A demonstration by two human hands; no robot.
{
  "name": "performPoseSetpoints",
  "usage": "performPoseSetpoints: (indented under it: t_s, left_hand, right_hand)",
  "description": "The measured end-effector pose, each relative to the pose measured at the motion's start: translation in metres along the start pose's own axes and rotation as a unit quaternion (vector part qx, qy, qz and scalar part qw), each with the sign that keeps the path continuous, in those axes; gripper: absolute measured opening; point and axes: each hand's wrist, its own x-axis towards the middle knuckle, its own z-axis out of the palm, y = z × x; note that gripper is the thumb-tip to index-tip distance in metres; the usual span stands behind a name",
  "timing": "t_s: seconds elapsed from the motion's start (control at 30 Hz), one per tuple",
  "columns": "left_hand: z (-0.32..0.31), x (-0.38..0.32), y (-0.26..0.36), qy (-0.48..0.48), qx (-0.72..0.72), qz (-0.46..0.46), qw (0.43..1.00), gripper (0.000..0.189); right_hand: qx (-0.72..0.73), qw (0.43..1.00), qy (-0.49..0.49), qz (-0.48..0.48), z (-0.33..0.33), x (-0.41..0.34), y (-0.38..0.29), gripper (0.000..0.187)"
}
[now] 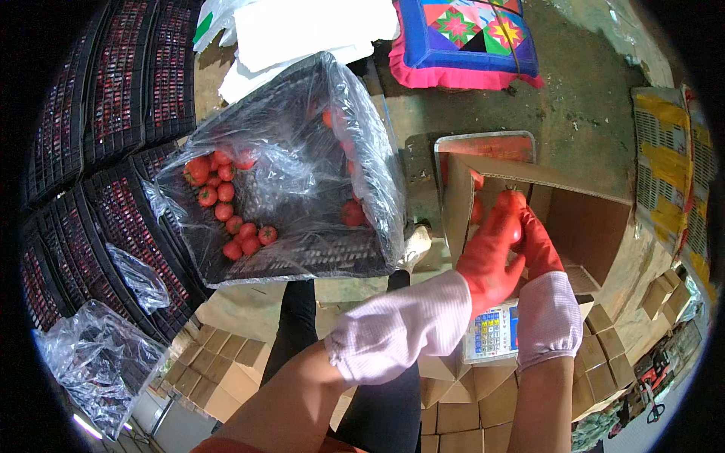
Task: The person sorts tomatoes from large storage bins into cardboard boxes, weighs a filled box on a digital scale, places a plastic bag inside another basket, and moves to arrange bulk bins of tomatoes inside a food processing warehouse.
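Observation:
Both my hands wear red rubber gloves and meet over an open cardboard box [589, 226]. My left hand [491, 263] is closed around red tomatoes [511, 199], one with its green stem end upward. My right hand [537, 240] touches them from the right side; its fingertips are partly hidden. More tomatoes [477, 209] lie along the box's left inner wall. The box stands on a weighing scale with a keypad [491, 335]. To the left, a black plastic crate [317, 257] lined with clear plastic film holds tomatoes [225, 192] in its left part and a few at its right side.
Stacked black crates [113, 96] fill the left side. Small cardboard boxes [459, 418] stand in rows near my legs. A patchwork cushion [476, 62] lies beyond the scale, with white sheets [311, 28] left of it. Yellow-taped crates [660, 170] stand at right.

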Motion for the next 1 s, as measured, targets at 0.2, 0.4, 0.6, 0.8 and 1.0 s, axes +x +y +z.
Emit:
performPoseSetpoints:
  t_s: [0.2,0.4,0.6,0.8,1.0]
  left_hand:
    - [-0.035,-0.003,-0.026,-0.277,0.520,0.242,0.771,0.071]
    - [-0.041,-0.014,-0.066,0.109,0.876,0.398,0.251,0.028]
    - [-0.051,-0.024,-0.095,0.012,0.834,0.427,0.350,0.034]
    - [-0.108,-0.061,-0.037,-0.201,0.408,0.290,0.842,0.045]
    - [-0.326,-0.136,-0.135,0.014,0.374,-0.209,0.903,0.047]
  right_hand:
    - [-0.079,0.997,0.003,0.002,0.006,0.000,0.009,0.051]
    - [-0.114,0.982,0.093,-0.119,-0.006,-0.018,0.006,0.046]
    - [-0.167,0.934,0.192,-0.250,0.079,-0.075,0.008,0.041]
    - [-0.250,0.875,0.202,-0.363,0.185,-0.134,0.019,0.038]
    - [-0.289,0.931,-0.021,-0.223,0.341,-0.081,0.125,0.025]
